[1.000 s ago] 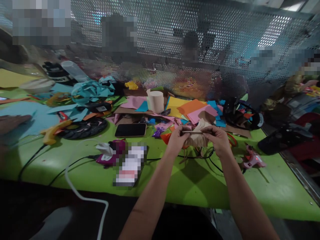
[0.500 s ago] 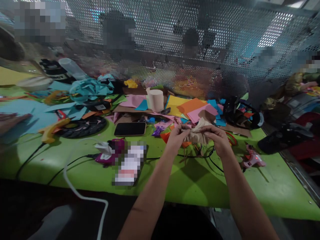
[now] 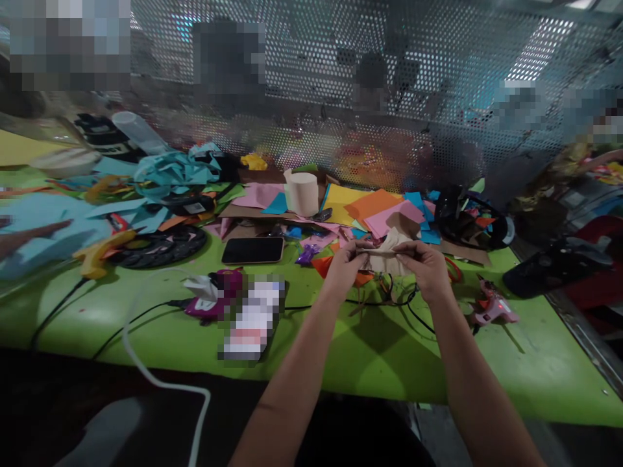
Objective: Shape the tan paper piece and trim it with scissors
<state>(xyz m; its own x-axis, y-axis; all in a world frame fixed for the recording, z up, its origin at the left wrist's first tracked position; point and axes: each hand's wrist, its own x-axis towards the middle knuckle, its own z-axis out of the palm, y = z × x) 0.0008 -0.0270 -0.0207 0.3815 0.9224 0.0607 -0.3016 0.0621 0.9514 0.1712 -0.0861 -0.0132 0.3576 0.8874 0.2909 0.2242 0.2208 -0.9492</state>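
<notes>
My left hand (image 3: 346, 267) and my right hand (image 3: 425, 267) are raised a little above the green table (image 3: 370, 353), close together. Both pinch a crumpled tan paper piece (image 3: 384, 257) that spans between them, each hand's fingers closed on one end. Below the hands lie black cables and orange scraps. A pink glue gun (image 3: 492, 310) rests on the table just right of my right wrist.
A black phone (image 3: 252, 250), a paper roll (image 3: 302, 193), stacked coloured paper sheets (image 3: 372, 207), a yellow glue gun (image 3: 100, 250) and a black round tray (image 3: 160, 243) crowd the table's far half. A white cable (image 3: 160, 383) crosses the front left. A perforated metal screen stands behind.
Both hands stay together on the tan paper, shifting slightly upward and reworking their grip. The view has drifted a little. Nothing was let go.
</notes>
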